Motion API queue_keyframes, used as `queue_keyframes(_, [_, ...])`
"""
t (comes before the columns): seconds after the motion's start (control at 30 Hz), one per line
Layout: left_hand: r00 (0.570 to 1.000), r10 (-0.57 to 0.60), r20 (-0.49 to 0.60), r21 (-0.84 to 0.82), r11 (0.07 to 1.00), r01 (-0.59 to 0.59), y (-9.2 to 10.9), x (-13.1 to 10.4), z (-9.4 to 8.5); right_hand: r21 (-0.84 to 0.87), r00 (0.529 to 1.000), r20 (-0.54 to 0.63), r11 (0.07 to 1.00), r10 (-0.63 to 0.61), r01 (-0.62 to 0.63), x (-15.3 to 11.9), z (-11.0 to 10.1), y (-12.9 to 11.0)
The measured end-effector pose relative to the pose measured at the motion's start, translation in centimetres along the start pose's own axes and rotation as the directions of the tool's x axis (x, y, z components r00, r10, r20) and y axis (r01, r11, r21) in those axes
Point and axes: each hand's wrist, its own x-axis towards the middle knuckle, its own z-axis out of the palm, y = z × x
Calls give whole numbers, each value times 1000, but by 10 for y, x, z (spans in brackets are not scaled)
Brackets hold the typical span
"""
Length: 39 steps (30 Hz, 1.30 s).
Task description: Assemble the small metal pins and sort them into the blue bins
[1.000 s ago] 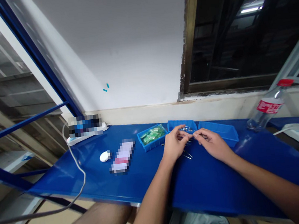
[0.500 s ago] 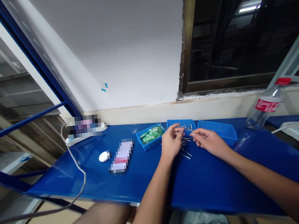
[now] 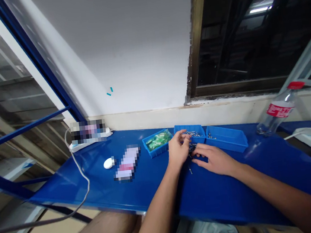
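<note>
Between my hands, a pile of thin silvery metal pins (image 3: 192,147), shaped like blind rivets, lies on the blue table, partly hidden by my fingers. One loose pin (image 3: 190,171) lies nearer to me. My left hand (image 3: 179,146) hovers beside the pile, its fingers curled in towards the thumb; whatever is in them is too small to make out. My right hand (image 3: 212,157) reaches down over the pile's right side, thumb and forefinger apart and fingertips at the pins. Behind the pile, the middle blue bin (image 3: 201,139) holds more pins.
A blue bin (image 3: 159,152) with green packets stands left, another blue bin (image 3: 229,145) with a few small metal bits right. On the table (image 3: 157,180) are a pixelated flat object (image 3: 128,162) and a white round object (image 3: 109,163). A red-capped bottle (image 3: 277,112) stands far right.
My right hand has moved down and slightly left onto the pile, its fingers parting from their pinch. The pins near me lie differently. My left hand has barely moved.
</note>
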Motion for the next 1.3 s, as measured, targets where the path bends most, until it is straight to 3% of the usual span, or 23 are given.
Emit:
queue_keyframes(0.43, [999, -16, 37, 35, 999, 14, 4, -1, 1, 104, 997, -69, 993, -44, 51, 4, -1, 11])
queue_keyframes(0.7, [998, -36, 61, 28, 999, 35, 2, -1, 1, 46, 993, -89, 996, -76, 81, 1, 1, 13])
queue_keyframes(0.8, [998, -41, 57, 25, 999, 39, 2, 0, 1, 35, 984, -154, 995, -87, 94, 2, 1, 9])
queue_keyframes(0.9, [998, -25, 59, 45, 999, 22, 3, -1, 1, 77, 967, -255, 996, -18, 39, 3, -2, 4])
queue_keyframes(1.0, [994, 9, 112, 107, 994, -21, 6, -3, 0, 228, 927, -347, 972, 141, -63, 4, -4, 3])
queue_keyframes(1.17, [953, 2, 304, 195, 979, -64, 11, -6, -1, 559, 872, -323, 818, 367, -137, 4, -4, 8])
queue_keyframes(1.3, [963, -5, 268, 138, 990, -34, 9, -5, 0, 475, 855, -354, 860, 379, -185, 4, -6, 7])
